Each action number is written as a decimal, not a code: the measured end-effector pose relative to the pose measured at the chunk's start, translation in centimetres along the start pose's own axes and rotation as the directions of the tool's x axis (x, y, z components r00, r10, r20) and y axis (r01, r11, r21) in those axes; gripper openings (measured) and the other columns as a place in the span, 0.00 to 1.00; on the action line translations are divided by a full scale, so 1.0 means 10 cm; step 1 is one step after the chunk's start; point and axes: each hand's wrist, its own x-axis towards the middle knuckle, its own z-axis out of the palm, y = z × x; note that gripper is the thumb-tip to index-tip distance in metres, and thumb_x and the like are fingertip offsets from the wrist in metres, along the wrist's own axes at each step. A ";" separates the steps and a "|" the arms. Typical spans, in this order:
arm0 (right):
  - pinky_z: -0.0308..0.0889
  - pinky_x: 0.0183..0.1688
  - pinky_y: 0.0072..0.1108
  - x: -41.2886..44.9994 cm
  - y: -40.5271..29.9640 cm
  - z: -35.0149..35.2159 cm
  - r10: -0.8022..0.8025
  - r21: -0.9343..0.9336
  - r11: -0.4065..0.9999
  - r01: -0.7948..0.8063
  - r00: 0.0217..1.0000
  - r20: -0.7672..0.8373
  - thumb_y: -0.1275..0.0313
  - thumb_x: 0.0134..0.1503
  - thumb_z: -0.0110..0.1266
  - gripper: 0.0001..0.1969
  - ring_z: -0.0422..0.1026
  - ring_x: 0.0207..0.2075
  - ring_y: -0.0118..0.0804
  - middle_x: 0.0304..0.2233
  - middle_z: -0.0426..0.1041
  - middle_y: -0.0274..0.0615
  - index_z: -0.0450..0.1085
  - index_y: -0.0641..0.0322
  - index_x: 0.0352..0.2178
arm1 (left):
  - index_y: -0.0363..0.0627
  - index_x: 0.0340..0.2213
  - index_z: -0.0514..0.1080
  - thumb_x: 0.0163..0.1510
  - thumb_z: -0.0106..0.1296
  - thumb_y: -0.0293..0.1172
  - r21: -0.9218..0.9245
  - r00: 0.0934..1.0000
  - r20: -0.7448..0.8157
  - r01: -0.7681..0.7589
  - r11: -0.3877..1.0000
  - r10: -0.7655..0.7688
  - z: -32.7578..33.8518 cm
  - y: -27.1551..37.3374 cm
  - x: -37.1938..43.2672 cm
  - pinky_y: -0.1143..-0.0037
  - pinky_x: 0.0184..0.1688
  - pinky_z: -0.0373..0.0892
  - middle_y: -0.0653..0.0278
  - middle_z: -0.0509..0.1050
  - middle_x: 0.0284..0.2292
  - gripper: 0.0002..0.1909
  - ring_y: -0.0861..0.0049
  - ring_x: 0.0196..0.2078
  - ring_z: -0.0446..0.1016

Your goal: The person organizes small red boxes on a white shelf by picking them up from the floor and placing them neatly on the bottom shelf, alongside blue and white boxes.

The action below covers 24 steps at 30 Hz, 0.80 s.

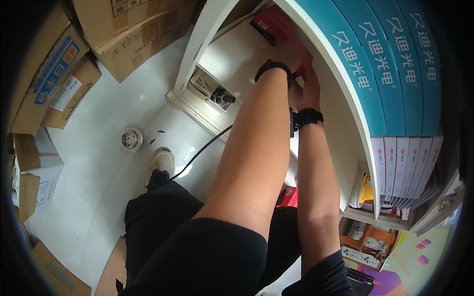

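Observation:
Both my arms reach into a white shelf compartment (229, 55) at the upper middle. My left hand (279, 53), with a black band on the wrist, is against a red box (276, 24) deep in the compartment; its fingers are blurred. My right hand (310, 87), with a black strap and device at the wrist, is at the lower end of a red, partly glossy package (303, 55). The fingers of this hand are partly hidden, and its grip is unclear. Where the red box ends and the package begins is hard to tell.
Teal boxes (370, 74) and white boxes (403, 166) fill the shelf at right. Small trays (202, 83) hold parts below the compartment. Cardboard boxes (137, 44) stand at left. A round floor drain (131, 139) and a black cable (202, 150) lie near my shoe.

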 end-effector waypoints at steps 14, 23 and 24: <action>0.65 0.45 0.23 0.03 -0.04 0.13 -0.081 -0.080 0.993 0.082 0.997 0.019 0.75 0.58 0.43 0.14 0.67 0.45 0.33 0.45 0.68 0.41 0.64 0.67 0.46 | 0.36 0.45 0.62 0.49 0.46 0.42 -0.173 0.998 -0.050 0.022 0.985 -0.031 0.28 -0.03 -0.04 0.63 0.49 0.66 0.38 0.69 0.43 0.26 0.50 0.48 0.68; 0.64 0.46 0.22 0.13 0.08 0.18 0.186 0.186 0.968 -0.167 0.979 -0.088 0.62 0.61 0.41 0.17 0.67 0.45 0.32 0.45 0.68 0.36 0.62 0.59 0.48 | 0.45 0.54 0.59 0.54 0.40 0.52 -0.023 0.962 0.145 -0.229 0.973 0.230 0.15 -0.14 0.19 0.65 0.52 0.63 0.47 0.64 0.52 0.32 0.55 0.54 0.64; 0.62 0.49 0.25 0.21 0.18 -0.01 -0.080 -0.184 0.980 0.077 0.997 -0.008 0.69 0.57 0.45 0.18 0.67 0.47 0.39 0.46 0.68 0.43 0.63 0.63 0.48 | 0.45 0.54 0.58 0.54 0.40 0.52 -0.095 0.966 0.105 -0.228 0.969 0.237 0.25 -0.12 0.23 0.65 0.53 0.63 0.47 0.64 0.52 0.32 0.55 0.54 0.63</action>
